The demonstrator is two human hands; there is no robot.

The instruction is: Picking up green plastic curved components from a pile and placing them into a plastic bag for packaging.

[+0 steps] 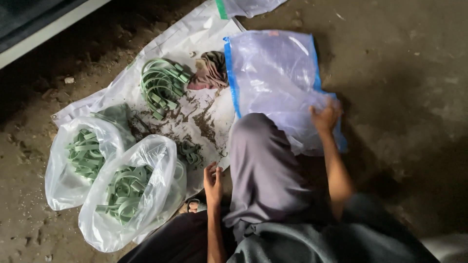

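My right hand point(325, 117) grips the near edge of the big clear blue-edged bag point(275, 80) lying on the floor at far right. My left hand point(213, 181), fingers loosely curled, rests on the white sheet point(195, 34) beside two bags of green bands point(127, 192).

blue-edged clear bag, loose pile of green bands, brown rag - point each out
blue-edged clear bag point(273, 73), head view, middle of its face
loose pile of green bands point(162, 86), head view, centre of pile
brown rag point(210, 70), head view, its folds
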